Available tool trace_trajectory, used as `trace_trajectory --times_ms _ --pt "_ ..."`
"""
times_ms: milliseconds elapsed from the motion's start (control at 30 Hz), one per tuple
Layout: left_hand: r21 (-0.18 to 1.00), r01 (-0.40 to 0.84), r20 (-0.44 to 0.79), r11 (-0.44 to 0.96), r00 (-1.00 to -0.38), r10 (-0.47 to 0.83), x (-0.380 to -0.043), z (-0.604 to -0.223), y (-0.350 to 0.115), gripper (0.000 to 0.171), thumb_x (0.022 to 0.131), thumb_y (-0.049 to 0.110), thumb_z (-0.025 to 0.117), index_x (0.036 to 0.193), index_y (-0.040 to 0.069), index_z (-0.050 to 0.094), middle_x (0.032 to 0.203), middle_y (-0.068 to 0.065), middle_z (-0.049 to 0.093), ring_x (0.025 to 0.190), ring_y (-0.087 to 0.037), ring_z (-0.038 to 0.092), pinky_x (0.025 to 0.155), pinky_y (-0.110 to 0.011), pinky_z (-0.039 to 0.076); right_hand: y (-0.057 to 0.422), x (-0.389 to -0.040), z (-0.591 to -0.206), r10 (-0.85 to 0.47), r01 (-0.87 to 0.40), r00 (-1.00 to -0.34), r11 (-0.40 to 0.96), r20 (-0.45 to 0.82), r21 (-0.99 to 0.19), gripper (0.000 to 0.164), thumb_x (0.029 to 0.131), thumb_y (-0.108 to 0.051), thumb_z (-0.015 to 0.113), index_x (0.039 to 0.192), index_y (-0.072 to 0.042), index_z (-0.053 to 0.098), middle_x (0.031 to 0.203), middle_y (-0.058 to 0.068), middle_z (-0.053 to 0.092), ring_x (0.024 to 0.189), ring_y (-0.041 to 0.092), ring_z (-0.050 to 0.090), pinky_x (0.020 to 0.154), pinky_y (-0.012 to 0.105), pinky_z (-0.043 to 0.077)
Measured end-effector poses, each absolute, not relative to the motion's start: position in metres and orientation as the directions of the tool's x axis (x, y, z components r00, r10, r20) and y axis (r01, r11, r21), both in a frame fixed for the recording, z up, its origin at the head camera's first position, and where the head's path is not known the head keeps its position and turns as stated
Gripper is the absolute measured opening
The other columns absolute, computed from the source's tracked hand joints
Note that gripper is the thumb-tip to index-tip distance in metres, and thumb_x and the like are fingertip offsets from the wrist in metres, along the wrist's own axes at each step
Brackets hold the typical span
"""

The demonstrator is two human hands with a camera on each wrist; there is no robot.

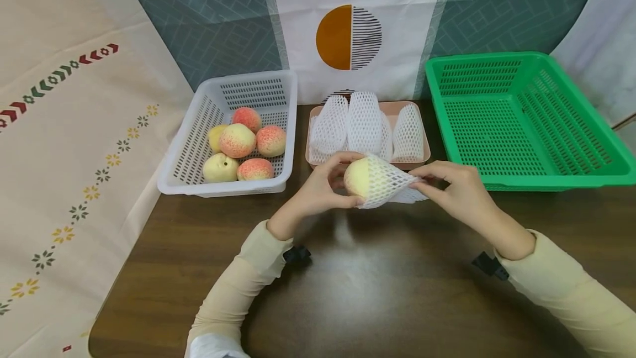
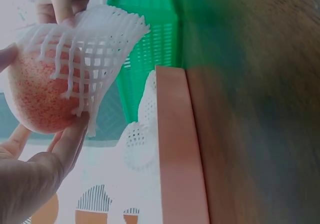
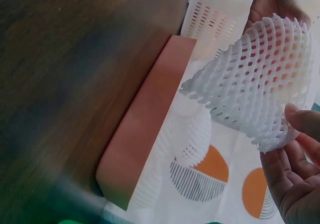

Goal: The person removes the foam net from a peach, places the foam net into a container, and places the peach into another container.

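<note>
Over the table, my left hand (image 1: 320,189) grips a yellow-and-red peach (image 1: 355,178) between thumb and fingers. A white foam net sleeve (image 1: 386,182) covers the peach's right part, while its left end stays bare. My right hand (image 1: 457,187) pinches the sleeve's right end between thumb and fingers. The left wrist view shows the peach's red speckled side (image 2: 42,93) with the net's edge (image 2: 75,83) lying across it. In the right wrist view the loose end of the net (image 3: 240,78) fans out beyond the fingers (image 3: 295,174).
Behind the hands, a pink tray (image 1: 426,153) holds several white foam net sleeves (image 1: 364,123). At left stands a white basket (image 1: 174,184) with several peaches (image 1: 237,141). A green basket (image 1: 546,181) stands at right, against the patterned cloth (image 1: 402,32). Dark wooden table (image 1: 372,303) lies below.
</note>
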State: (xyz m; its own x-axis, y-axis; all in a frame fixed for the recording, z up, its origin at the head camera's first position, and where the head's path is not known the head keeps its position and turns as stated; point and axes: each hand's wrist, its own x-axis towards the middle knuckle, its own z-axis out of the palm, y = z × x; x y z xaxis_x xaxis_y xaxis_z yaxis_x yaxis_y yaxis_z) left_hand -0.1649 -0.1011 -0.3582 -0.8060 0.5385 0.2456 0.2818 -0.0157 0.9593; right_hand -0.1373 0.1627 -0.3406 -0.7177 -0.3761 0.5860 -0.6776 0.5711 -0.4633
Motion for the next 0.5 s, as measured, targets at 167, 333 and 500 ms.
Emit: trace_trajectory --times_ms 167,333,500 --pt "0.957 0.286 0.264 -0.038 -0.814 0.517 -0.163 -0.352 -0.106 0.071 0.065 -0.018 0.074 0.128 -0.006 0.043 0.13 -0.021 0.046 0.104 -0.021 0.057 0.086 -0.031 0.054 0.165 -0.138 -0.337 -0.346 -0.649 -0.74 0.59 0.577 -0.48 0.028 0.061 0.007 0.083 0.085 -0.004 0.073 0.075 0.003 0.069 0.064 0.0 0.055 0.061 0.006 0.045" --pt "0.953 0.304 0.262 0.007 -0.834 0.485 -0.161 -0.343 -0.116 0.072 0.066 -0.016 0.074 0.13 -0.004 0.043 0.13 -0.019 0.045 0.103 -0.026 0.058 0.087 -0.033 0.054 0.167 -0.139 -0.33 -0.32 -0.617 -0.767 0.608 0.556 -0.501 0.026 0.063 0.006 0.083 0.085 -0.004 0.073 0.074 0.004 0.069 0.064 -0.003 0.055 0.06 0.007 0.047" --pt "0.942 0.334 0.276 0.044 -0.841 0.465 -0.161 -0.335 -0.125 0.074 0.066 -0.014 0.074 0.131 -0.003 0.042 0.129 -0.019 0.045 0.105 -0.029 0.058 0.088 -0.032 0.053 0.169 -0.14 -0.323 -0.294 -0.576 -0.805 0.595 0.515 -0.561 0.025 0.065 0.006 0.082 0.087 -0.002 0.073 0.073 0.008 0.07 0.063 -0.007 0.055 0.057 0.005 0.044"
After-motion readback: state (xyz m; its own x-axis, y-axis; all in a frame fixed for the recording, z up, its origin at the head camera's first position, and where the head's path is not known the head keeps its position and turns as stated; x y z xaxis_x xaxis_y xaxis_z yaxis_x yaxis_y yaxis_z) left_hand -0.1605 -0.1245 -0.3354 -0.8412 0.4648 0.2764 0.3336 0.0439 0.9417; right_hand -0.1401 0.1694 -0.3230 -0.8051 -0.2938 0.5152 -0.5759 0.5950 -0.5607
